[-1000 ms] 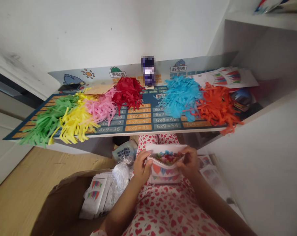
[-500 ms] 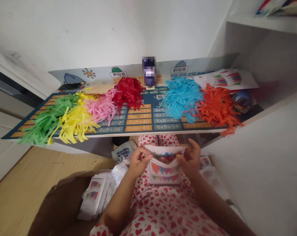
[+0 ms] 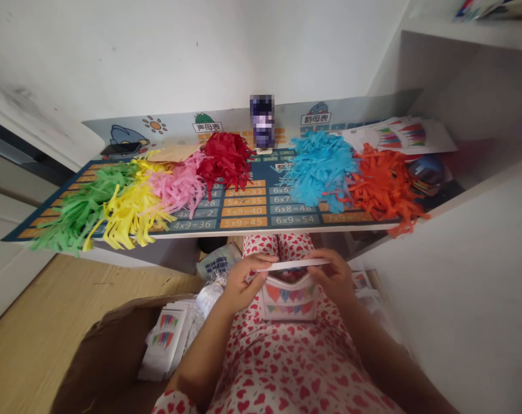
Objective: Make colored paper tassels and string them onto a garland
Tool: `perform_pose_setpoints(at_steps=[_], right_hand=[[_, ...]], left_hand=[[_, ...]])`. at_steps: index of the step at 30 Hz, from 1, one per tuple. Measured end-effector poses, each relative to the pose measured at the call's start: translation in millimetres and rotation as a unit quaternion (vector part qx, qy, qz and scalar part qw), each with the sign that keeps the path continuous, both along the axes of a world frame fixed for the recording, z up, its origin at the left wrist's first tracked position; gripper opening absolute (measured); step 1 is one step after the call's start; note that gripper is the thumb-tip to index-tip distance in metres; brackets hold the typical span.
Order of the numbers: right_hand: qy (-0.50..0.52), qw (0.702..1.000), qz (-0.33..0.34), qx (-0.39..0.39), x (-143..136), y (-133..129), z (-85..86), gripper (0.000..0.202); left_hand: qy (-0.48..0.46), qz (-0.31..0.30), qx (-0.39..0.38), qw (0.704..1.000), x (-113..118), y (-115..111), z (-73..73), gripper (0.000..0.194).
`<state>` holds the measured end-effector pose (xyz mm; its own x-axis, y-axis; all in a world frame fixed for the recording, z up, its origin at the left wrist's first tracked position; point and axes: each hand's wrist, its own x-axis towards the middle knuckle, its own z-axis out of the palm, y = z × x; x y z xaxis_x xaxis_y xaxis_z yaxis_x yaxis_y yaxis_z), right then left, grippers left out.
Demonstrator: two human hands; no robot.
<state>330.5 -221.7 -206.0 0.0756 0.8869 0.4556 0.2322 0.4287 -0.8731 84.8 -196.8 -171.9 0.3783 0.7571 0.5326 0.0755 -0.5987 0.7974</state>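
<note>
Left hand (image 3: 246, 283): clamps left end of flap (image 3: 289, 265)
Right hand (image 3: 335, 278): clamps right end
Flap: spans between both, long axis side to side, neither hand nearer
Bag (image 3: 289, 303): hangs below flap, over lap (image 3: 296, 246), near side of counter (image 3: 252, 232); mouth partly open
Hidden: most contents, far fingertips
Cut off: box (image 3: 88, 345), lower left

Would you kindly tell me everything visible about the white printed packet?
The white rectangular packet, seemingly paper or plastic, bears two rows of multicoloured printed bunting. Its mouth gapes below a white flap, dim coloured contents inside. The left hand and right hand hold its top corners, front facing the camera, above white clothing with red hearts.
</note>
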Motion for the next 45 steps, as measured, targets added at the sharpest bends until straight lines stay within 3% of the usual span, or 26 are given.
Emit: perform_pose_setpoints(at_steps=[3, 5, 7, 11, 15, 20, 23, 27, 30, 32, 36, 40, 45], right_hand=[[-0.060, 0.994, 0.002, -0.090, 3.9, 8.5, 18.7, 0.015], [-0.104, 0.985, 0.020, -0.137, 6.7, 18.7, 34.9, 0.011], [-0.163, 0.974, 0.046, -0.150, 9.2, 29.9, 48.9, 0.008], [-0.300, 0.946, 0.086, -0.088, 11.1, 45.8, 60.8, 0.018], [-0.431, 0.897, 0.076, -0.064, 6.7, 48.8, 61.3, 0.012], [-0.489, 0.870, 0.054, -0.026, 1.5, 49.1, 64.5, 0.022], [-0.428, 0.899, 0.093, -0.022, 8.7, 49.5, 66.8, 0.016], [-0.215, 0.964, 0.136, -0.082, 19.4, 37.8, 54.6, 0.022], [-0.026, 0.992, 0.067, -0.107, 13.6, 18.4, 24.9, 0.057], [0.050, 0.990, -0.006, -0.132, 4.0, 4.8, 1.9, 0.072], [0.047, 0.980, -0.083, -0.174, -13.5, -12.3, -22.9, 0.075], [0.012, 0.980, -0.089, -0.178, -16.8, -16.0, -18.5, 0.061], [-0.040, 0.985, -0.118, -0.119, -15.2, -19.0, -16.1, 0.041]], left_hand=[[0.086, 0.053, -0.059, 0.993, 3.8, 6.5, 13.7, 0.016], [0.150, 0.046, -0.087, 0.984, 6.7, 14.8, 23.0, 0.016], [0.197, 0.033, -0.063, 0.978, 10.0, 23.5, 29.4, 0.019], [0.249, 0.010, 0.021, 0.968, 17.3, 34.5, 29.9, 0.028], [0.292, 0.022, 0.060, 0.954, 21.6, 38.8, 27.6, 0.027], [0.369, 0.031, 0.137, 0.919, 21.9, 41.9, 35.2, 0.026], [0.359, 0.011, 0.143, 0.922, 18.6, 39.5, 37.5, 0.026], [0.270, -0.027, 0.143, 0.952, 10.3, 33.9, 27.7, 0.032], [0.219, 0.005, 0.180, 0.959, 4.9, 31.1, 13.5, 0.043], [0.219, 0.034, 0.206, 0.953, 3.5, 30.2, 5.4, 0.046], [0.227, 0.070, 0.255, 0.937, 5.5, 30.8, -2.4, 0.039], [0.215, 0.106, 0.294, 0.925, 9.6, 33.0, -4.8, 0.033], [0.210, 0.131, 0.296, 0.923, 12.8, 31.6, -4.0, 0.020]])
